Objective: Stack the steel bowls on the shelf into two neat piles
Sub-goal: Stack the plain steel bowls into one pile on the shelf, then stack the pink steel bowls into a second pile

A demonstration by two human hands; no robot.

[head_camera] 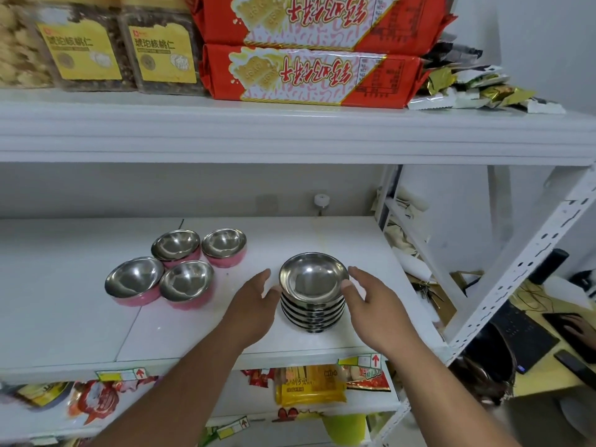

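Here: fingers spread, holding nothing. Left hand (254, 304) and right hand (371, 304) flank stack of bowls (313, 293), right thumb touching top rim. Four pink-sided bowls (175, 269) sit singly, left on white shelf (80, 317).

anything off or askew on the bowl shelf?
Nothing spilled or damaged. The steel stack leans a little between the left hand and right hand. Four pink-bottomed bowls sit loose and unstacked to its left; the front two tilt.
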